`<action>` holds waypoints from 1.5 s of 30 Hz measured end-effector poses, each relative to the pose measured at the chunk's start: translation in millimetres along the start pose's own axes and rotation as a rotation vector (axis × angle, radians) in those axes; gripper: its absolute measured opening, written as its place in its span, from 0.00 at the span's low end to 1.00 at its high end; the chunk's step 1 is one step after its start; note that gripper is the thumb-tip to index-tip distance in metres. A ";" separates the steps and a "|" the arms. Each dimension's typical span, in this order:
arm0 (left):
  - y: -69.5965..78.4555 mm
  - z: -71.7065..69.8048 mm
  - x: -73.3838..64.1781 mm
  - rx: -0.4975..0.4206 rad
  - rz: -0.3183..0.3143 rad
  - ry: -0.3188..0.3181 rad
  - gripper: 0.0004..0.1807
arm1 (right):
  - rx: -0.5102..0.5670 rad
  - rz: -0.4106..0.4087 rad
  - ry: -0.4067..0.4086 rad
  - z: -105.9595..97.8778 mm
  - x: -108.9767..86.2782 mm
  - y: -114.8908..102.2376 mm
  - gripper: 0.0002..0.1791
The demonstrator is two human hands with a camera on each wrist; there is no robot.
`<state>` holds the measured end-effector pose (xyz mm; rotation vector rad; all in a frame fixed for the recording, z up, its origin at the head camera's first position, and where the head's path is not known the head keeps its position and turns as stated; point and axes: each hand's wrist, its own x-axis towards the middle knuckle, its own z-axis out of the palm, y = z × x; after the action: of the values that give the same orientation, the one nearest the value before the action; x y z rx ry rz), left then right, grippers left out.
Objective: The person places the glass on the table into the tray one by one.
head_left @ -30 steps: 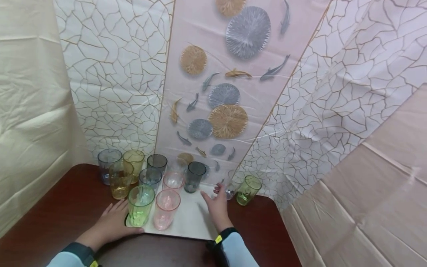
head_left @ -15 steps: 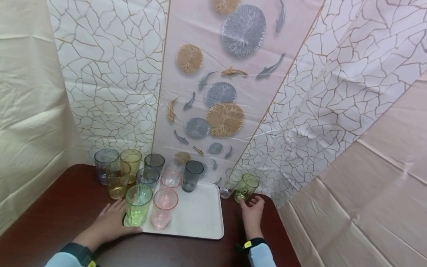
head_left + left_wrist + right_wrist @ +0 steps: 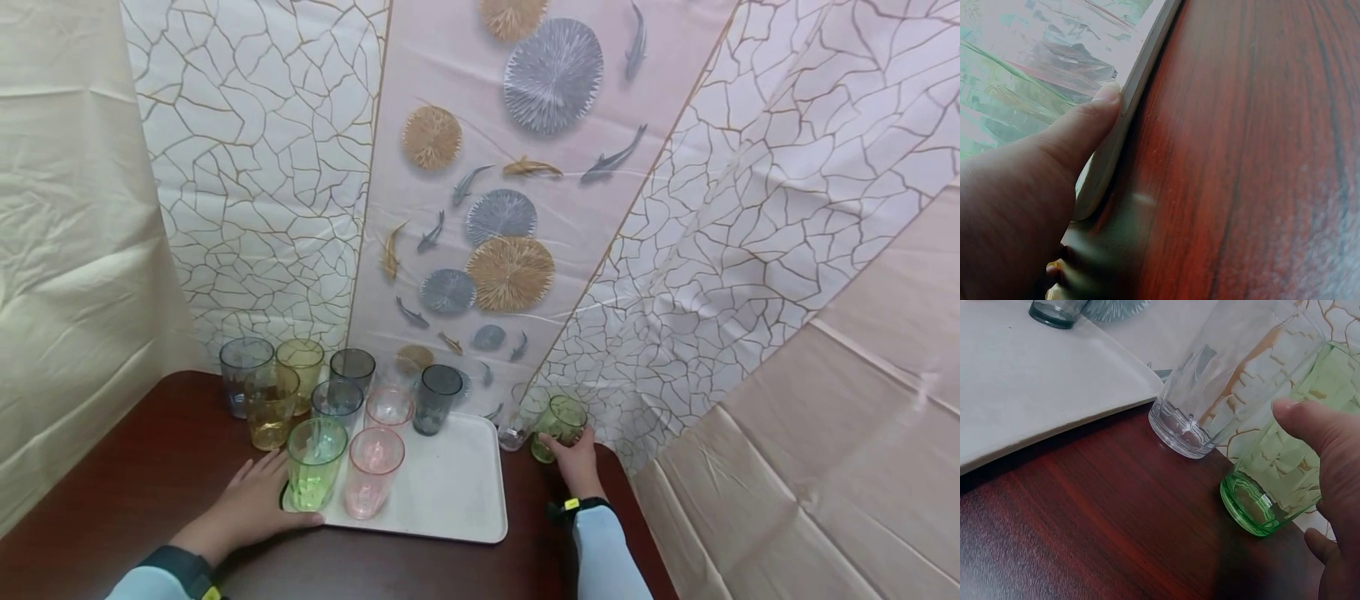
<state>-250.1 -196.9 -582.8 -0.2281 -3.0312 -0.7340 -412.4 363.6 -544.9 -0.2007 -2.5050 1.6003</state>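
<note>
My right hand (image 3: 577,462) reaches around a green drinking glass (image 3: 545,448) at the table's back right, thumb on its left side and fingers on its right. In the right wrist view the thumb (image 3: 1300,419) overlaps the green glass (image 3: 1260,494). A clear glass (image 3: 513,435) stands just left of it. My left hand (image 3: 251,506) lies at the front left corner of a white tray (image 3: 457,483), its thumb (image 3: 1094,115) along the tray's rim. Beside those fingers, a light green glass (image 3: 311,487) stands on the tray, next to a pink glass (image 3: 367,496).
Farther back on the tray are another pink glass (image 3: 390,410), a dark grey glass (image 3: 435,408) and a bluish glass (image 3: 337,408). Amber (image 3: 270,421), yellow (image 3: 300,367) and blue (image 3: 236,392) glasses cluster left of it. A patterned cloth (image 3: 517,350) hangs behind the dark table (image 3: 112,492).
My right hand has moved right, from near the clear glass, past the tray's right side and up around the green glass. The left hand keeps its place at the tray corner.
</note>
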 end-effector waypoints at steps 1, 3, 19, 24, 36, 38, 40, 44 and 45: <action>0.2 -0.1 0.0 0.000 0.000 -0.002 0.75 | -0.002 0.000 -0.001 0.0 0.6 0.5 0.58; 0.7 -0.2 0.2 0.000 0.000 -0.005 0.75 | -0.005 0.004 0.003 -0.3 1.0 1.1 0.58; -1.1 0.2 -0.2 -0.011 -0.002 0.004 0.75 | -0.081 -0.004 0.084 5.3 -36.1 -17.2 0.61; -3.0 1.6 -0.8 0.012 0.021 0.032 0.74 | -0.032 -0.087 0.114 29.3 -63.2 -33.5 0.57; 3.9 -5.1 -4.3 0.027 0.023 0.023 0.73 | 0.011 -0.097 -0.037 118.0 -109.5 -81.3 0.50; 3.9 -4.9 -4.0 0.026 0.023 0.021 0.73 | 0.014 -0.114 -0.068 131.1 -113.6 -86.2 0.49; 3.1 -3.7 -3.4 0.022 0.020 0.019 0.73 | 0.022 -0.134 -0.100 143.5 -117.2 -90.6 0.47; 0.8 -1.0 -1.7 0.013 0.014 0.016 0.74 | 0.055 -0.159 -0.147 164.6 -121.4 -96.7 0.45; 0.4 -0.5 -1.3 0.012 0.013 0.015 0.74 | 0.062 -0.155 -0.157 168.8 -121.6 -97.9 0.45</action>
<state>-248.7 -197.0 -582.2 -0.2401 -3.0158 -0.7132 -331.0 148.9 -533.5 0.1286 -2.5070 1.6873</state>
